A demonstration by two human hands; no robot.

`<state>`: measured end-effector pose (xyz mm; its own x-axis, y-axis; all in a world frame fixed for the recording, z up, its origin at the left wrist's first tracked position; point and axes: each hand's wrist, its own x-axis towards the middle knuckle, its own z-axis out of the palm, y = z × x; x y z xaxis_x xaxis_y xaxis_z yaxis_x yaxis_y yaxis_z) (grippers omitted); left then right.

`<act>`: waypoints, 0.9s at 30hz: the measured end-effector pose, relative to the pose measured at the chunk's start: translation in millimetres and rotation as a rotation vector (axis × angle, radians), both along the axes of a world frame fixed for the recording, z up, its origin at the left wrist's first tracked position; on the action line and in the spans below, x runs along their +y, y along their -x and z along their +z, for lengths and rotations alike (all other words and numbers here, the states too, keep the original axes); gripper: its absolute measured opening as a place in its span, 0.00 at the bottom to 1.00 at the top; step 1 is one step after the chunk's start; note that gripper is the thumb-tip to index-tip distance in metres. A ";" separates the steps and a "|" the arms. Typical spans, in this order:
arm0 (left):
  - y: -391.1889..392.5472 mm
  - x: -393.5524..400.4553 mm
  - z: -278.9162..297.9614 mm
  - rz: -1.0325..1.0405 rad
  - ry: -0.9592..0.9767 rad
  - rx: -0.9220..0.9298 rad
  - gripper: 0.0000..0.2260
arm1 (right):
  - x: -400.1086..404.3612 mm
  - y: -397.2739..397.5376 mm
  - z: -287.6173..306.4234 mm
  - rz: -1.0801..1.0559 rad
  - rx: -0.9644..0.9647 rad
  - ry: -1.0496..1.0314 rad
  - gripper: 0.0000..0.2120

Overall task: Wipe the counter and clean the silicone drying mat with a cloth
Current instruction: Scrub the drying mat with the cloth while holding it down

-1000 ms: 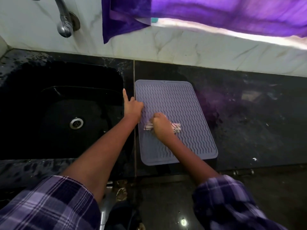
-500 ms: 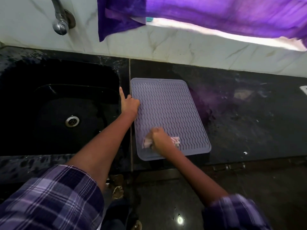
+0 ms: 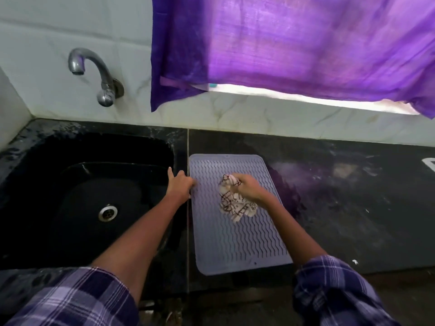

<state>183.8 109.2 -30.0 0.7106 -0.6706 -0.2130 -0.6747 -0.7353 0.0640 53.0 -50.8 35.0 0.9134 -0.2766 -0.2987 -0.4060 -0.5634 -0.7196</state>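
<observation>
The right hand (image 3: 249,187) is gripping a crumpled checked cloth (image 3: 235,202), which is hanging below the fist onto the far half of the grey silicone drying mat (image 3: 237,241). The left hand (image 3: 180,185) is pressing with spread fingers on the mat's left edge, beside the black sink (image 3: 70,175).

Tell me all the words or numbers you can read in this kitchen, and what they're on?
None: nothing here bears readable text.
Cloth: only a dark checked pattern.
Drying mat: only wavy ridges.
White shape at the counter's right edge: cut off, no text visible.
</observation>
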 end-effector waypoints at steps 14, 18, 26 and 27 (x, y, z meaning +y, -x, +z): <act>-104.5 -72.8 -11.3 -0.056 -0.285 -0.079 0.35 | -31.6 -172.4 -63.9 0.139 0.112 0.561 0.15; -106.3 -80.0 -12.5 -0.036 -0.337 -0.123 0.37 | -29.3 -181.1 -79.8 0.182 0.061 0.779 0.14; -104.8 -72.8 -6.7 -0.045 -0.310 -0.096 0.36 | -41.0 -160.7 -50.5 0.373 0.276 0.613 0.12; -104.6 -72.7 -6.8 -0.040 -0.309 -0.098 0.36 | -45.8 -170.0 -44.2 0.311 0.230 0.621 0.12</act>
